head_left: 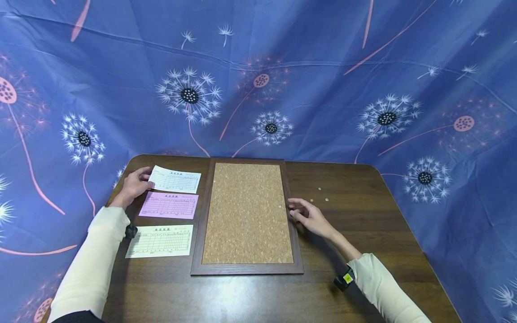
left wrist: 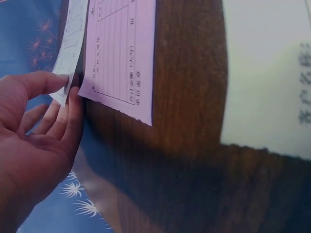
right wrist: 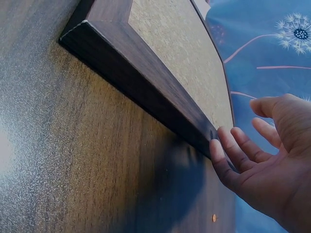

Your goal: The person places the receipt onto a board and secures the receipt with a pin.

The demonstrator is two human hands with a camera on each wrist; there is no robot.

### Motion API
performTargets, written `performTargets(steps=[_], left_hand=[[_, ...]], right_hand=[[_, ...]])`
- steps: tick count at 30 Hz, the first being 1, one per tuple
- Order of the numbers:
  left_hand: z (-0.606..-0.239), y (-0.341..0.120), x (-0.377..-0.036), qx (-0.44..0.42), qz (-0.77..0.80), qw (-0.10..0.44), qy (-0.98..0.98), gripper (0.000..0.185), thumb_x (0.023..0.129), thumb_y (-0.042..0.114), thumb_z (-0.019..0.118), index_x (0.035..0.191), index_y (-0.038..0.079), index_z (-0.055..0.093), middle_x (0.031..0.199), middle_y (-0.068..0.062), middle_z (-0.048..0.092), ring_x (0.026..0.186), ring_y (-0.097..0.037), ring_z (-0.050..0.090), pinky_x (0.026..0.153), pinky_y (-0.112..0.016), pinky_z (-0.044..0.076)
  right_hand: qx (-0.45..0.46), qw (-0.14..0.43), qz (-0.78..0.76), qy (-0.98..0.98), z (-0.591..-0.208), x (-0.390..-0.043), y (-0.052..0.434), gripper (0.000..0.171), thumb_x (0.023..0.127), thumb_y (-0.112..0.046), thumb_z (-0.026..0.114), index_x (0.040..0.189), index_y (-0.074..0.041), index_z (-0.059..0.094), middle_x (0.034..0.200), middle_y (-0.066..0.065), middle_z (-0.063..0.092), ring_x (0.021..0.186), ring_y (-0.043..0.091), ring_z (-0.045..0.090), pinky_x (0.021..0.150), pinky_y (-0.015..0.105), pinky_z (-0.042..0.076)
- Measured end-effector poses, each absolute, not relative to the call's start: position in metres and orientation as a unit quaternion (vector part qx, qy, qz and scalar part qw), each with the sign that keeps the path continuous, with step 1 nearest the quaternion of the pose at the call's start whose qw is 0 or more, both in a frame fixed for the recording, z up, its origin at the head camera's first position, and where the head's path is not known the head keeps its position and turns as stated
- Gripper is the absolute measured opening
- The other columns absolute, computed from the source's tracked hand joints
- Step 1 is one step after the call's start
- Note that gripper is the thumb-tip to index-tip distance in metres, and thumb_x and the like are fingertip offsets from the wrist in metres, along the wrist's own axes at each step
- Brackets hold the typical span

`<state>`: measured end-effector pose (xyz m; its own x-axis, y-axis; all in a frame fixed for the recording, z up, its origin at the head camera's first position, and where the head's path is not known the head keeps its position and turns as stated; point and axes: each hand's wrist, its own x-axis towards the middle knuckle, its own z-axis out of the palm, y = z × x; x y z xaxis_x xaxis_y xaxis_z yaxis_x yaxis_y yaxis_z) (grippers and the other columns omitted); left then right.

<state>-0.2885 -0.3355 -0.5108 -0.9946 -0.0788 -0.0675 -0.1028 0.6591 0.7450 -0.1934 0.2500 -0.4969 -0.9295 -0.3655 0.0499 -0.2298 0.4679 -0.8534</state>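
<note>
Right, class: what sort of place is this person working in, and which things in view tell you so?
Probably a makeshift tabletop recording or craft corner, not a real office: a dandelion-print blue cloth is hung around a dark wooden table, where a framed cork board lies flat beside three printed forms.

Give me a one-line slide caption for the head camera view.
Left hand pinches the white form while right hand touches the cork board frame on a wooden table.

Counter (head_left: 363, 233): dark wood grain, slight sheen. Board (head_left: 247, 213): rough matt cork, smooth dark wood frame. Slips (head_left: 168, 205): thin matt paper. Backdrop (head_left: 323, 89): printed cloth.
</note>
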Motion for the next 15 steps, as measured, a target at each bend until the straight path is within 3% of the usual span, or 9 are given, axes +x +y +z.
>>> performTargets(steps=[3,8,12,15], left_hand=[[-0.5100,-0.3353,-0.2901,-0.051,0.407,0.018,0.912,0.071,0.085,0.002,0.065,0.150,-0.009,0.039,0.125,-0.035,0.061,0.093,-0.021,0.063,0.068,-0.010,0.042],[-0.5112,-0.3339,-0.2914,-0.072,0.446,0.022,0.892,0.055,0.088,-0.002,0.061,0.140,-0.015,0.049,0.117,-0.032,0.063,0.072,0.000,0.059,0.063,-0.016,0.052],[-0.5121,-0.3328,-0.2907,-0.073,0.494,0.022,0.866,0.051,0.090,-0.006,0.058,0.139,-0.018,0.048,0.110,-0.028,0.064,0.069,0.003,0.060,0.065,-0.019,0.056],[-0.5126,-0.3337,-0.2894,-0.069,0.531,0.027,0.844,0.052,0.092,-0.008,0.056,0.141,-0.018,0.044,0.100,-0.014,0.066,0.071,0.002,0.062,0.068,-0.019,0.058]], right_hand=[[-0.173,0.073,-0.486,0.854,-0.4972,-0.1937,0.2504,0.044,0.101,-0.012,0.062,0.142,0.002,0.053,0.132,0.027,0.062,0.109,0.036,0.067,0.084,0.029,0.053],[-0.173,0.069,-0.488,0.852,-0.4976,-0.1947,0.2505,0.044,0.101,-0.012,0.063,0.141,0.002,0.054,0.132,0.026,0.063,0.108,0.035,0.067,0.087,0.032,0.054],[-0.172,0.064,-0.486,0.855,-0.4974,-0.1937,0.2510,0.043,0.101,-0.011,0.063,0.141,0.003,0.054,0.131,0.027,0.063,0.107,0.034,0.067,0.087,0.031,0.054],[-0.171,0.063,-0.481,0.858,-0.4972,-0.1920,0.2522,0.043,0.101,-0.011,0.063,0.141,0.003,0.055,0.131,0.027,0.063,0.107,0.035,0.067,0.086,0.029,0.054]])
